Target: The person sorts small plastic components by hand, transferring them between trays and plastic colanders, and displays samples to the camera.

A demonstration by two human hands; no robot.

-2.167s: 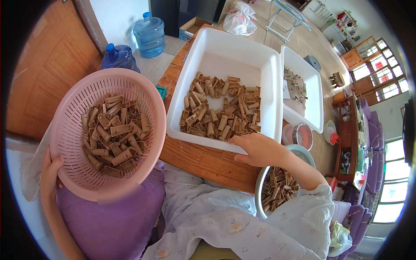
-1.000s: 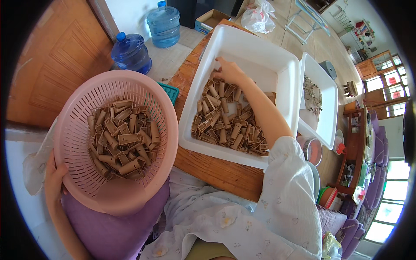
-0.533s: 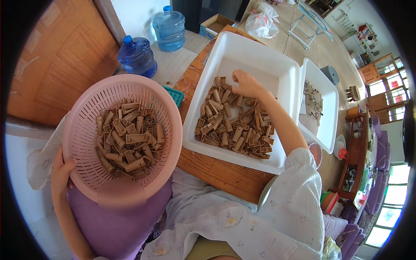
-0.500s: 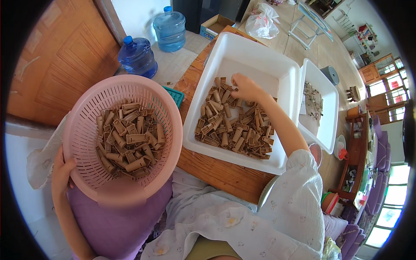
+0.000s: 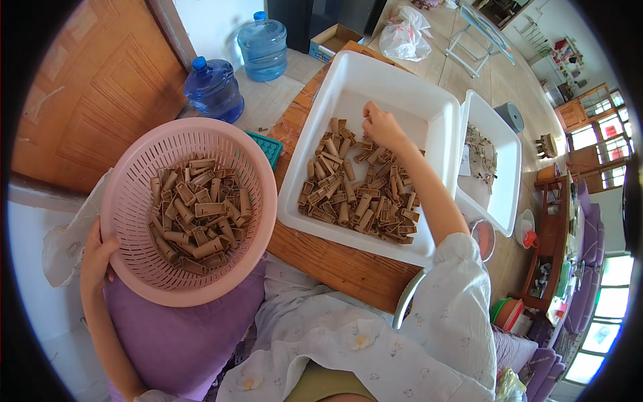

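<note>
The left hand [image 5: 100,258] grips the near-left rim of a round pink slotted basket [image 5: 268,201], its thumb laid over the edge; the basket sits above a purple cushion [image 5: 177,335] and holds a heap of brown trough-shaped pieces [image 5: 209,209]. The right hand [image 5: 382,127] reaches into a deep white rectangular tub [image 5: 439,127], poised at the far side of a second pile of the same brown pieces [image 5: 365,208]; its fingers are curled inward, and I cannot tell whether they pinch anything. The tub stands on a wooden bench [image 5: 341,264], with another white tub [image 5: 507,181] just beyond its right side containing thin grey-brown scraps [image 5: 482,154]. Between basket and bench shows a teal tray [image 5: 269,149], partly hidden by the basket's rim. Two blue water jugs [image 5: 214,94] stand on the floor past it.
</note>
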